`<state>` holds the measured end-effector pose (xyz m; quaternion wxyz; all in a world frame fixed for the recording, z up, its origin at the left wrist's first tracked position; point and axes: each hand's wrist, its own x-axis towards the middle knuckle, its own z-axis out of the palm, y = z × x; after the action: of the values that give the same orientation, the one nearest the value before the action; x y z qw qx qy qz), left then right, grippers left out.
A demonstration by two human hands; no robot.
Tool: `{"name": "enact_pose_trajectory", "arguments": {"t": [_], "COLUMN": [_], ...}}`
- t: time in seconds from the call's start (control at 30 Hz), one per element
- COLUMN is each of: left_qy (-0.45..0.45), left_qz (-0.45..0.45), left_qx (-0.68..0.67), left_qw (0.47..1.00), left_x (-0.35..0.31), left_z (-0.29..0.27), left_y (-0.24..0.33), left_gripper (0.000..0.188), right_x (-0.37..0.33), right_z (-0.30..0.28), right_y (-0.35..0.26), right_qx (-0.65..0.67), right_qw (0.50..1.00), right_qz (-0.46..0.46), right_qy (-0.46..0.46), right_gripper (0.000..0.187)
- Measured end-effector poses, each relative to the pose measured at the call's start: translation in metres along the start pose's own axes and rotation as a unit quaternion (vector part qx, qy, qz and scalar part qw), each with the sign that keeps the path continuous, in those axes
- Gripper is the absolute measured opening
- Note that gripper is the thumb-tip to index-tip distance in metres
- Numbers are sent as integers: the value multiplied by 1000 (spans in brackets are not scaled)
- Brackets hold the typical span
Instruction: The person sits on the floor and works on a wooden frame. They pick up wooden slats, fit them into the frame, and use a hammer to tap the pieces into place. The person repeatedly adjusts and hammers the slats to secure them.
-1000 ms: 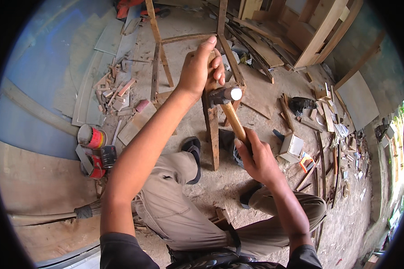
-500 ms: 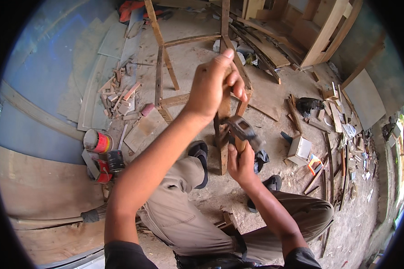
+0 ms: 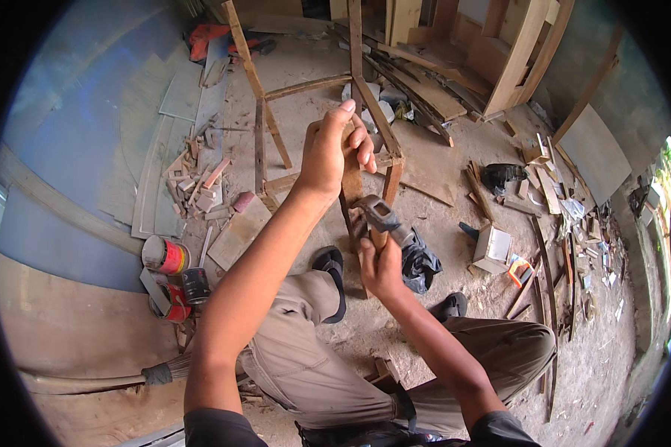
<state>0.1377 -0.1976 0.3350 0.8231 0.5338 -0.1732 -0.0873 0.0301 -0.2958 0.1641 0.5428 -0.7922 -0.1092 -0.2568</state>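
Observation:
My left hand is curled round the upper part of a brown wooden piece, the thumb pointing up. This wood slants down toward my feet, and part of it is hidden behind the hands. My right hand grips a hammer by its short visible handle. The hammer's metal head is just below my left hand, in front of the wood; whether it touches cannot be told. Beyond my hands stands an open wooden frame with legs and crossbars, like that of a chair.
Paint cans and a broom are at the left. Wood offcuts lie in a heap further off. A black plastic bag sits right of the hammer. Planks, a white box and debris litter the right side.
Both hands, with the hammer and the wood, appear slightly further left in the picture, and the left hand lower. The view has shifted a little. More of the black plastic bag shows.

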Motion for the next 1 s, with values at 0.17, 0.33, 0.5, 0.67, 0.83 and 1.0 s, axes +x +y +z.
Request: {"name": "enact_pose_trajectory", "arguments": {"t": [0.17,0.33,0.5,0.67,0.83,1.0], "left_qy": [-46,-75,-81,-25,-20,-18], "left_qz": [31,28,15,10,2,-8], "left_qx": [12,12,20,18,41,29], "left_qw": [998,997,996,999,999,999], "left_x": [-2,-7,-12,-8,-16,-14], "left_z": [4,4,9,16,16,15], "left_y": [0,1,3,2,3,2], "left_gripper": [45,45,45,44,42,40], "right_x": [13,28,41,22,21,14], "right_z": [-46,-74,-89,-56,-48,-38], "right_y": [-35,-71,-102,-39,-30,-14], "right_qx": [-118,-159,-152,-155,-120,-41], "right_qw": [992,981,965,982,989,996], "right_qz": [-33,7,78,-82,-79,-68], "right_qy": [-41,-107,-199,-73,-36,-28], "right_gripper": [29,28,29,38,46,51]}}
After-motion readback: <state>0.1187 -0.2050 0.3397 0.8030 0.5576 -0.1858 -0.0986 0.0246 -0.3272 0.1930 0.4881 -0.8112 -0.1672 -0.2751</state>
